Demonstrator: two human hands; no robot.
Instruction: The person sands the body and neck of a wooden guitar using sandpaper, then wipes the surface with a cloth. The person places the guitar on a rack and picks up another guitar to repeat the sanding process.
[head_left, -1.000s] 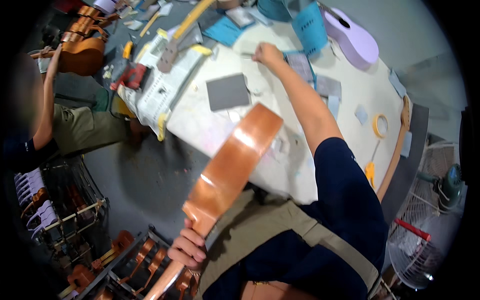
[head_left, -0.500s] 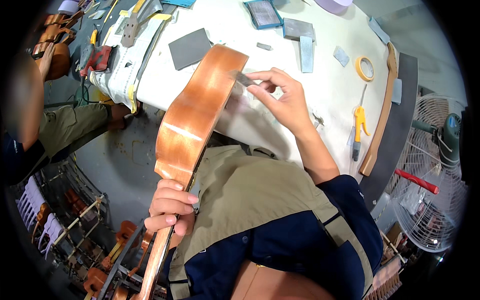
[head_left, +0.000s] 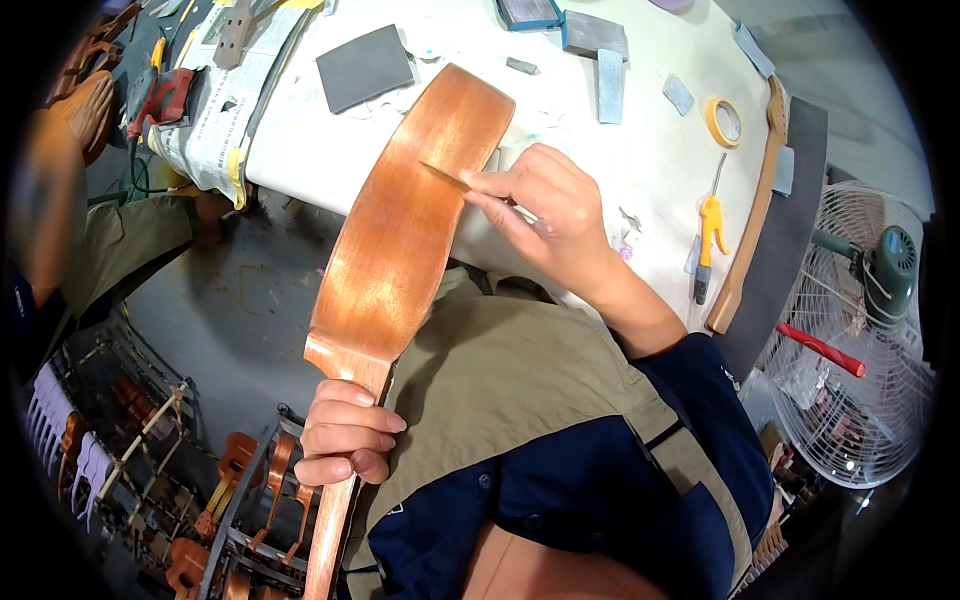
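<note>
A wooden ukulele (head_left: 400, 235) with a glossy brown body slants across the middle, its curved side turned upward and its neck running toward the lower edge. My left hand (head_left: 348, 432) is wrapped round the neck just below the body. Between the thumb and fingers of my right hand (head_left: 552, 208) is pinched a thin strip (head_left: 442, 175), seen nearly edge-on, that looks like sandpaper. It lies against the ukulele's side near the body's far end, though how firmly it touches I cannot tell.
On the white table (head_left: 650, 160) lie a dark grey slab (head_left: 365, 70), sanding blocks (head_left: 594, 35), a tape roll (head_left: 722, 122), a yellow air blow gun (head_left: 710, 235) and a wooden neck (head_left: 755, 230). A fan (head_left: 850, 330) stands right; another person (head_left: 130, 240) works at left; ukuleles (head_left: 235, 465) hang lower left.
The ukulele has rolled so more of its side faces up, and its far end has shifted slightly right. My right hand has moved the strip further onto the side, tilting it edge-on.
</note>
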